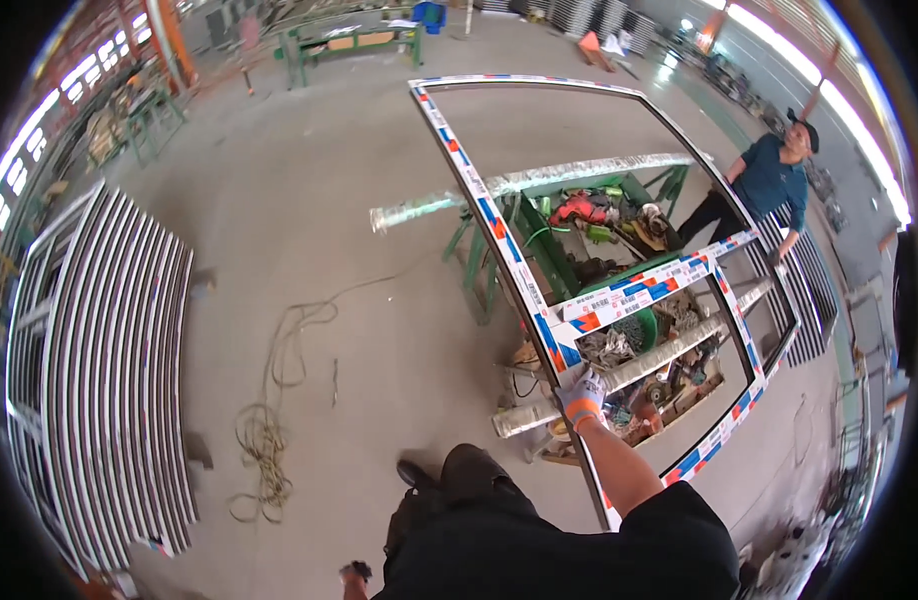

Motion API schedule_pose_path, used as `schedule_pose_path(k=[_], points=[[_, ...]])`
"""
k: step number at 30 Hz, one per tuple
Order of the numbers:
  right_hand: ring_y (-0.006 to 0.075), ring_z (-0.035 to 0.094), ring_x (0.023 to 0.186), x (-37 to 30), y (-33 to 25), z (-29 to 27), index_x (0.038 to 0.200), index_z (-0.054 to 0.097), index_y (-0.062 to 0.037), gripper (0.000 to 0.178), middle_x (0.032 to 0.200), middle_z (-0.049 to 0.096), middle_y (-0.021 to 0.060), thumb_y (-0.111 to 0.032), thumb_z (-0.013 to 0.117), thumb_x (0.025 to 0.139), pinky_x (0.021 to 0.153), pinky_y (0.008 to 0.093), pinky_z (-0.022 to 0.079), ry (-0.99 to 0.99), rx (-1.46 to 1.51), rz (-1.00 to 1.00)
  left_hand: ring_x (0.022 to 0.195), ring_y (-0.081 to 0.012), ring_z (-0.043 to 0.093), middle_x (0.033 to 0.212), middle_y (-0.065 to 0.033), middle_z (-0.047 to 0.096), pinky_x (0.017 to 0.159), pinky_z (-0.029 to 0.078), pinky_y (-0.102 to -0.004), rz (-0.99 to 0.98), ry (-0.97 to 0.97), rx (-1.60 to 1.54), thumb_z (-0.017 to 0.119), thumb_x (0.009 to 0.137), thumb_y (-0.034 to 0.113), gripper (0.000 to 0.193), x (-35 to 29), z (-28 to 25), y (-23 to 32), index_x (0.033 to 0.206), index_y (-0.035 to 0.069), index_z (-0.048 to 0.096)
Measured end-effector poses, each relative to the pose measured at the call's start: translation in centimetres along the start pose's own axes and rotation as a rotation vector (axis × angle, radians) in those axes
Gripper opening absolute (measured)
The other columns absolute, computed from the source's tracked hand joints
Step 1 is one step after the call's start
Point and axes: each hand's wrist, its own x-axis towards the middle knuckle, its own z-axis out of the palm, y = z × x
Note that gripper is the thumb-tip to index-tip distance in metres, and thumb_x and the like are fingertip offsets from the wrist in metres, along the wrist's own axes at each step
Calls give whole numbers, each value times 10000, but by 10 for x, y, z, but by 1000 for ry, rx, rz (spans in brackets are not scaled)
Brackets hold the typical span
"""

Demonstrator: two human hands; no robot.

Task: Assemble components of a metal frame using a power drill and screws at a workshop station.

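A large window frame (pixel 499 232), wrapped in white, blue and orange printed film, lies across padded supports in front of me on the right. It has one big opening and smaller ones beside it. My right hand (pixel 585 392), in a pale glove with an orange cuff, is closed around the frame's left side bar near its crosspiece. Low at the bottom edge hangs my left hand (pixel 355 572), small and dark, away from the frame; its fingers cannot be made out. A co-worker's hand (pixel 776 257) is at the frame's far right side.
Under the frame are wrapped support bars (pixel 669 357), a green tool bin (pixel 549 250) and a box of hardware. The co-worker (pixel 776 180) stands at right. A tangled cord (pixel 264 450) lies on the floor; stacked frames (pixel 119 370) stand left. A green bench (pixel 354 43) is behind.
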Motion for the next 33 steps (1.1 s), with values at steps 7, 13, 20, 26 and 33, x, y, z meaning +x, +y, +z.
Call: schedule_pose_path(k=[7,13,20,26,33], points=[[365,470,1184,5,-23,3,1304,445,-8,905,1257,511,198,-463,813,614,1025,440,371,50,4,146,493,-215,496,642,-74,559,482,435,-349,199,-42,-483,454,955,237,222,169,148,373,856,75,568],[356,472,1164,28,-59,-9,1287,449,-5,940,1216,517,186,-483,835,576,1011,435,380,-4,76,243,504,-216,583,701,-140,643,455,469,-311,441,-340,-3,494,918,143,214,222,314,552,880,-18,630],[350,472,1162,51,-90,-26,1300,446,-7,958,1238,506,174,-432,856,546,1003,449,372,40,207,325,540,-152,616,673,-75,672,448,370,-267,443,-488,619,640,835,191,150,138,572,549,841,60,713],[383,456,1142,97,-169,-48,1295,440,12,957,1209,490,204,-426,847,547,1011,470,361,359,239,124,655,-233,674,781,-134,701,632,544,-357,463,-842,638,601,881,197,272,132,716,566,896,-63,679],[352,504,1103,188,-232,0,1206,504,-4,744,1138,544,185,-491,738,695,979,444,396,62,47,189,847,-226,672,971,-115,711,761,505,-380,198,-960,730,393,972,505,519,132,837,622,1226,86,563]])
